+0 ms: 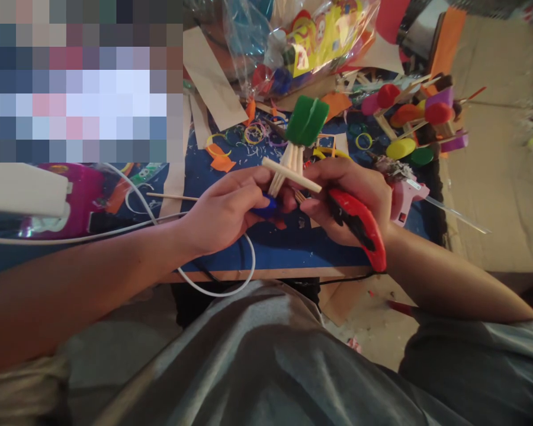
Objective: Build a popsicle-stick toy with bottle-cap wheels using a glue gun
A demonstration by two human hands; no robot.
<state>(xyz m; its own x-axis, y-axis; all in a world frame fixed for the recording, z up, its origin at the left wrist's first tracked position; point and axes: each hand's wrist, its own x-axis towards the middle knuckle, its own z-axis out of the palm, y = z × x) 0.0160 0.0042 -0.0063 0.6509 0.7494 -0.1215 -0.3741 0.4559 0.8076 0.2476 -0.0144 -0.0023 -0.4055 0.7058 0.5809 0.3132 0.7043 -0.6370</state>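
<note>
My left hand [228,207] is closed around a small craft piece: a bundle of pale wooden sticks [288,163] with a cross stick [291,176], topped by a green foam block [307,120] and with a blue part [266,208] at the bottom. My right hand [350,198] is closed on a red-handled cutting tool [364,231], its front end meeting the sticks. Both hands hover over the near edge of a blue work mat [288,242].
Finished stick-and-foam pieces [420,115] in several colours are piled at the right. A pink glue gun [406,198] lies behind my right hand. A plastic bag of parts [302,41] is at the back; rubber bands [253,135] and orange scraps [222,158] litter the mat. A white cable [213,290] loops at the front.
</note>
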